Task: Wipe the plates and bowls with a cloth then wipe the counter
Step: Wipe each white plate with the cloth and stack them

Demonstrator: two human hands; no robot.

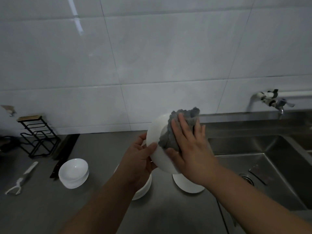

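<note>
I hold a white bowl (156,132) up over the grey counter (94,205), its underside turned toward me. My left hand (140,159) grips its left rim, thumb on the near side. My right hand (189,144) presses a grey cloth (170,132) flat against the bowl's base with straight, spread fingers. A stack of white bowls (73,173) stands on the counter at the left. More white dishes (143,190) lie under my left wrist, and a white plate (187,184) lies under my right wrist, both partly hidden.
A steel sink (270,166) with a drain fills the right side, a tap (273,100) on the wall above it. At the left are a black wire rack (38,135), a knife (58,164) and a white peeler (20,179). Tiled wall behind.
</note>
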